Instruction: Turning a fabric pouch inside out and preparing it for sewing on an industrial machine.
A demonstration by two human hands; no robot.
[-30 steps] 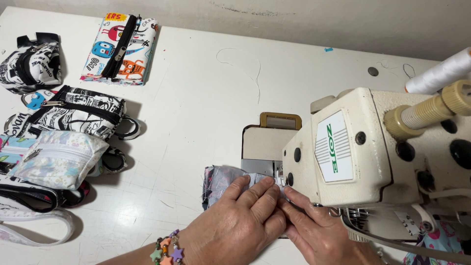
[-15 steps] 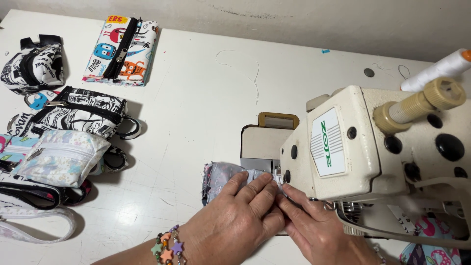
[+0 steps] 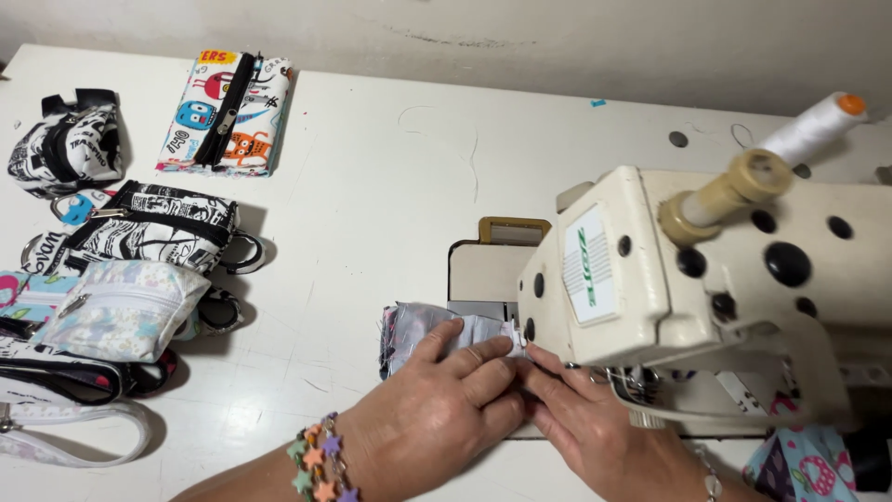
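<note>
A cream sewing machine [image 3: 688, 279] stands on the white table [image 3: 390, 167] at the right. A small grey patterned fabric piece [image 3: 418, 327] lies at the machine's needle area. My left hand [image 3: 437, 409], with a star-bead bracelet on the wrist, presses flat on that fabric, fingers pointing toward the needle. My right hand [image 3: 595, 428] lies beside it under the machine head, fingertips pinching the fabric edge at the presser foot. The needle itself is hidden by the machine head and my fingers.
Several finished pouches lie at the left: a colourful monster-print zip pouch [image 3: 228, 112], black-and-white print bags [image 3: 149, 223], a pale pastel pouch [image 3: 121, 307] and a white strap [image 3: 74, 437]. A white thread cone [image 3: 813, 125] sits on the machine. Bright printed fabric [image 3: 808, 465] lies at bottom right.
Both hands stay on the fabric at the needle. The view has drifted a little, so the machine sits slightly further left in the picture.
</note>
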